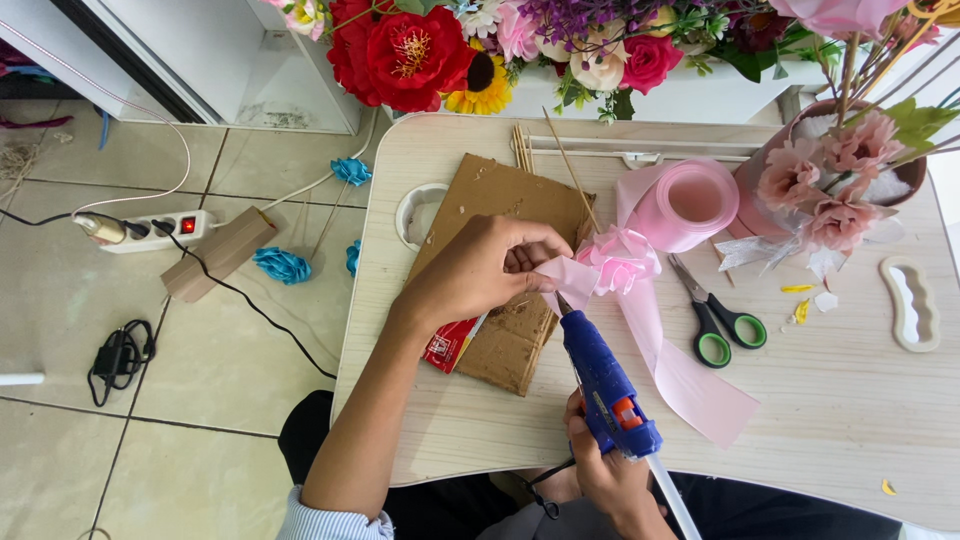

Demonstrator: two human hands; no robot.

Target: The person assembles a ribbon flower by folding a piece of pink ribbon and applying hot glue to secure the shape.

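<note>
Here, over the table (850,400), the left hand (480,270) is pinching a pink ribbon flower (618,260) above a cardboard sheet (505,270) while the right hand (610,470), fist closed, is tilting a blue glue gun (600,380) toward it.

— What's lying about on the table (860,400)?
— Green-handled scissors (722,320), a pink ribbon roll (688,203), thin sticks (522,148), and a pot (770,170) of pink flowers.
— And on the floor?
— A power strip (160,230), some blue ribbon roses (282,265), a black cable.
</note>
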